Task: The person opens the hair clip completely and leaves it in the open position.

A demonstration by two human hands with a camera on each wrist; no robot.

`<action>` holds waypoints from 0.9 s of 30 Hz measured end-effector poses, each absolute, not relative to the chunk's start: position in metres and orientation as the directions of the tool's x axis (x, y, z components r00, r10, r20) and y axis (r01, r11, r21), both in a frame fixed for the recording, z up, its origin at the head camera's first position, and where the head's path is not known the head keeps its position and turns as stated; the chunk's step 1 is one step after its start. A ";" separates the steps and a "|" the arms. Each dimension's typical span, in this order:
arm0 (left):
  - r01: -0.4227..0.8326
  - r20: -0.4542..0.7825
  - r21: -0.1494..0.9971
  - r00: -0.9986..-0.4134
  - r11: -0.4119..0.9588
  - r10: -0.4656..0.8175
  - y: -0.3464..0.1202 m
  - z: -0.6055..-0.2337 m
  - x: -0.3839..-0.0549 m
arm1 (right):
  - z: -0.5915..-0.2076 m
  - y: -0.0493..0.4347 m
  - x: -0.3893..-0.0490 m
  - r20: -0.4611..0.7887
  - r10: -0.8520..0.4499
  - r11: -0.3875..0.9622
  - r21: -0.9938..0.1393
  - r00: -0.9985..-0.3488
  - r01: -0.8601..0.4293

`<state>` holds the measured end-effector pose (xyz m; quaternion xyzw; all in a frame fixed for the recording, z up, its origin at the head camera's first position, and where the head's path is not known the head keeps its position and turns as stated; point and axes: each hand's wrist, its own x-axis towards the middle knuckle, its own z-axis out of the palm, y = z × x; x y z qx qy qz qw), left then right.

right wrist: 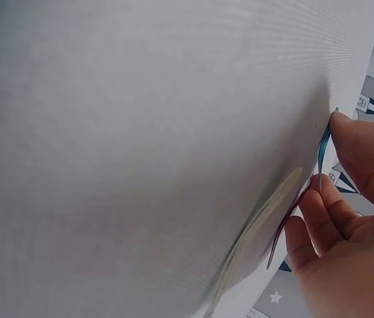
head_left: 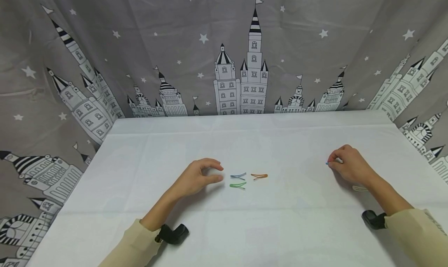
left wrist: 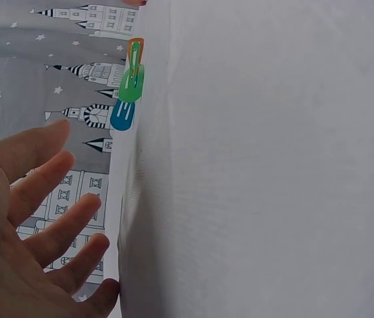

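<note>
In the head view, my left hand [head_left: 196, 177] hovers with thumb and fingers spread, holding nothing. Just right of its fingertips lie a blue snap hair clip [head_left: 238, 176], a green one [head_left: 238, 185] and an orange one [head_left: 259, 176]. Over on the right, my right hand [head_left: 346, 165] pinches another blue hair clip [right wrist: 323, 147] between thumb and fingers. Close to those fingers, the right wrist view has a dark red clip [right wrist: 281, 232]; whether the fingers touch it I cannot tell. A cream clip [right wrist: 256, 225] lies on the cloth nearby, partly under the right forearm in the head view.
White cloth [head_left: 224, 232] with fold lines covers the table. A grey curtain [head_left: 157, 37] printed with castles and stars hangs behind and along the sides. Each wrist carries a black camera mount, one by the left sleeve [head_left: 131, 243], the other by the right.
</note>
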<state>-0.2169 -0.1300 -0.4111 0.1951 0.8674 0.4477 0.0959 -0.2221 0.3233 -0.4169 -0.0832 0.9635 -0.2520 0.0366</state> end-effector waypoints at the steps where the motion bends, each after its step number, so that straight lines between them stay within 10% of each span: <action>1: 0.250 0.007 0.815 -0.906 0.522 0.424 -0.130 -0.411 -0.217 | -0.417 0.323 -0.222 -0.028 -0.179 0.858 -0.493 -0.983 -0.142; 27: 0.257 -0.001 0.818 -0.894 0.515 0.448 -0.132 -0.413 -0.216 | -0.413 0.343 -0.215 -0.044 -0.146 0.882 -0.459 -0.988 -0.110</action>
